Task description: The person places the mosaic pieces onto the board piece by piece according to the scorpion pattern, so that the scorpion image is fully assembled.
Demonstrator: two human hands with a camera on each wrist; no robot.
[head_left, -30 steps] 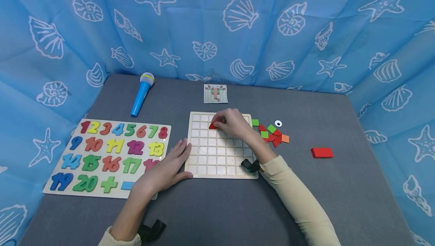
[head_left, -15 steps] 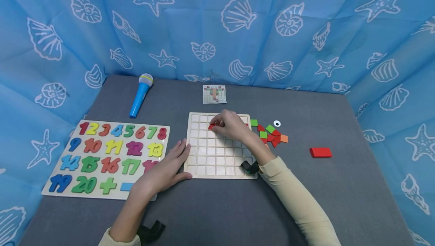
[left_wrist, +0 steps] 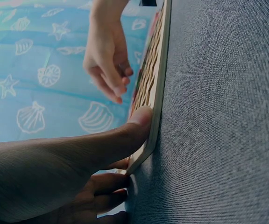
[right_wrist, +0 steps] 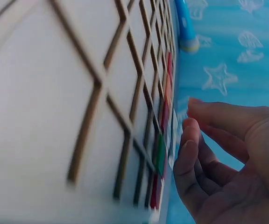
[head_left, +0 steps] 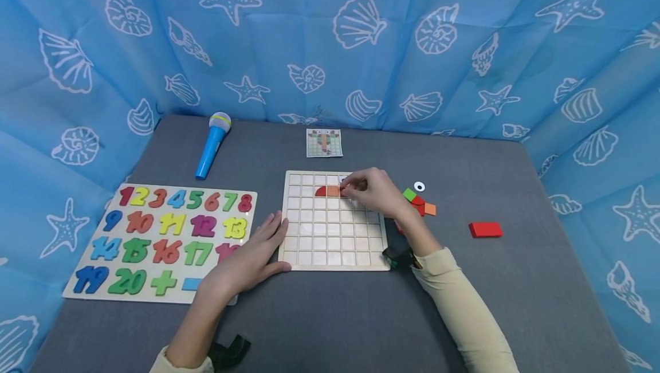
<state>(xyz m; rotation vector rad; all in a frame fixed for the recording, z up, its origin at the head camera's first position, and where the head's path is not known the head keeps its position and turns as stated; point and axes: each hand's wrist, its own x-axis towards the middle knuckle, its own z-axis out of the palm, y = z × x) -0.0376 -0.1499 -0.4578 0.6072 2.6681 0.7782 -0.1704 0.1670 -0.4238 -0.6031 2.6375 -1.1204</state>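
Note:
A pale wooden grid board (head_left: 319, 241) lies flat on the table. My left hand (head_left: 252, 261) rests at its near left corner, fingers along the left edge and thumb (left_wrist: 141, 116) on the front rim. My right hand (head_left: 373, 189) hovers over the upper right squares, fingertips close together and nothing seen between them in the right wrist view. A red quarter-round piece (head_left: 321, 191) and an orange square (head_left: 333, 191) sit side by side in one row. The right wrist view shows a green piece (right_wrist: 160, 154) further along that row, with red pieces around it.
Loose green, red and orange pieces (head_left: 430, 209) lie right of the board, partly behind my right forearm. A white ring (head_left: 419, 186), a red block (head_left: 485, 230), a pattern card (head_left: 323, 143), a blue toy microphone (head_left: 213, 145) and a number puzzle (head_left: 160, 247) surround it.
My right hand has let go of the red quarter-round piece and moved right, uncovering it and the orange square. My left hand has stayed at the board's corner.

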